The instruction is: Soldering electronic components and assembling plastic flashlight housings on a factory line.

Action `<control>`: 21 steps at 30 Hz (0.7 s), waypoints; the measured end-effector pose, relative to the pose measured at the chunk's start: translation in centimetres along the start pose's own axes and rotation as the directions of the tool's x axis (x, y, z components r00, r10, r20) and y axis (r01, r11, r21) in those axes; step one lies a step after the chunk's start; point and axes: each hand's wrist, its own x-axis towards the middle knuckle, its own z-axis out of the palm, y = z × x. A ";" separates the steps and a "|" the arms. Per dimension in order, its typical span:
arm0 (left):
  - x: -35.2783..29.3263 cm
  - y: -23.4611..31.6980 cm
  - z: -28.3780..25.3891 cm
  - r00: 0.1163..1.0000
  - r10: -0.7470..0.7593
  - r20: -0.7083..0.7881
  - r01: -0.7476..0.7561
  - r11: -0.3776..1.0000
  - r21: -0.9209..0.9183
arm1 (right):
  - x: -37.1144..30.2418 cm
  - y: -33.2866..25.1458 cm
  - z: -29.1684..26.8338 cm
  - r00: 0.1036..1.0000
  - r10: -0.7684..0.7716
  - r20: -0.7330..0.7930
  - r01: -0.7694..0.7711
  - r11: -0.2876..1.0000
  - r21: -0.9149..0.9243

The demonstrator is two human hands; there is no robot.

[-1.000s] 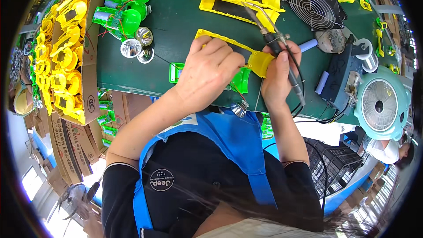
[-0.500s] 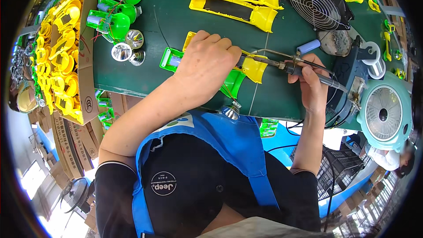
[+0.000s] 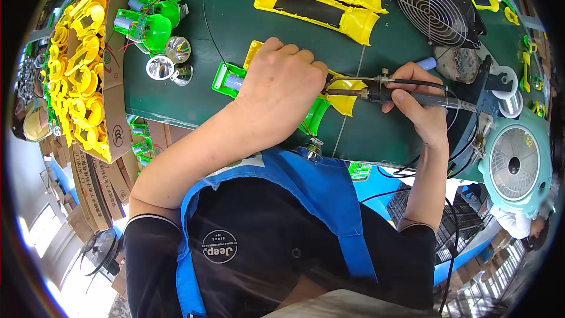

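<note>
My left hand (image 3: 281, 85) is curled, palm down, over a yellow plastic shell (image 3: 344, 105) and a green flashlight housing (image 3: 221, 80); its fingertips and whatever they pinch are hidden. A blue-grey battery cell (image 3: 234, 82) lies in the green housing. Gripped in my right hand (image 3: 421, 97) is a soldering iron (image 3: 432, 100) with a thin metal guide tube along it. Its tip reaches over the yellow shell, close beside my left fingers. A silver reflector (image 3: 311, 149) hangs by thin wires at the table's near edge, below the green part.
A cardboard box (image 3: 118, 100) of yellow parts stands left. Near it are green housings (image 3: 154, 29) and reflectors (image 3: 160, 68). Yellow shells (image 3: 321, 9) and a black fan (image 3: 432, 6) sit at the back. A solder spool (image 3: 511, 105) and a pale green fan (image 3: 513, 156) are right.
The soldering iron has swung from a slant to nearly level, its tip now over the yellow shell. My right hand has turned with it, while my left hand has stayed nearly in place.
</note>
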 end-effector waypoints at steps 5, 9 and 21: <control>0.0 0.0 0.0 1.000 0.012 0.013 -0.012 0.999 0.039 | 0.1 -0.6 0.1 1.000 -0.013 0.016 0.013 0.998 -0.054; -0.1 0.2 0.1 1.000 -0.010 -0.008 0.010 1.000 0.013 | -0.1 -0.7 0.2 0.999 -0.044 0.013 0.046 0.992 -0.115; -0.3 0.1 0.4 1.000 0.008 -0.024 -0.007 0.999 0.046 | -5.8 3.4 3.1 0.747 -0.478 -0.461 0.440 0.876 -0.196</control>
